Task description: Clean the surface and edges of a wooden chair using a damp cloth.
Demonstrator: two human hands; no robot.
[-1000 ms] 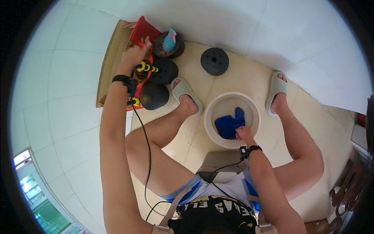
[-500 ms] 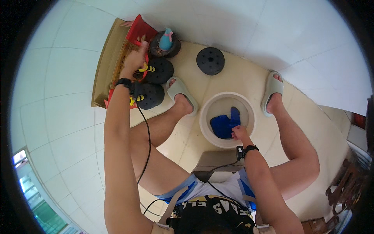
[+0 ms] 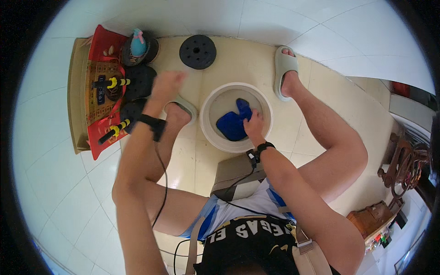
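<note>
In the head view, the left hand (image 3: pixel 168 86) is a blur above the floor (image 3: pixel 206 183), between the red-sided box (image 3: pixel 95 130) and the basin (image 3: pixel 204 118); I cannot tell how far open it is or whether it has hold of anything. The right hand (image 3: pixel 255 125) reaches into the basin, fingers curled in on the right edge of a blue cloth (image 3: pixel 231 125), which lies spread on the basin's bottom. Two black bars with yellow collars (image 3: pixel 112 83) lie over the box side, beside dark round plates. A light-blue bottle (image 3: pixel 138 45) stands near the box's far end. Another black plate with holes (image 3: pixel 198 57) lies apart, near the wall.
</note>
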